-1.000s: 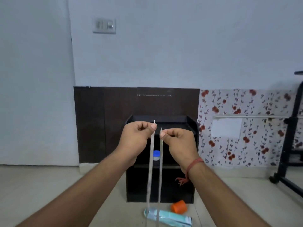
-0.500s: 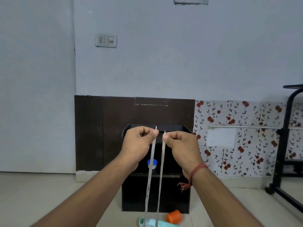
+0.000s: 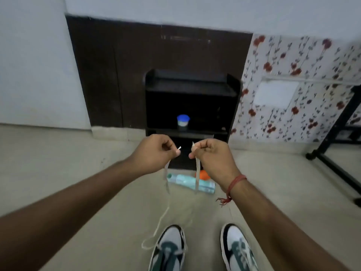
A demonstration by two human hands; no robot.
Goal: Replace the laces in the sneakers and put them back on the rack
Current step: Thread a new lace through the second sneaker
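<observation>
Hands are raised side by side before the black rack (image 3: 192, 89): the left hand (image 3: 154, 153) and the right hand (image 3: 212, 155) each pinch one end of the pale lace (image 3: 197, 177). Lace hangs down to the left sneaker (image 3: 169, 249) at 6 o'clock on the floor; the right sneaker (image 3: 237, 248) stands beside it, at 5 o'clock.

Lace (image 3: 197, 173) ends in both hands

A single head-worn wide-angle view looks forward and down from above the outstretched arms, fingers (image 3: 176, 152) near mid-frame, rack (image 3: 191, 98) beyond them, floor (image 3: 78, 173) below.
</observation>
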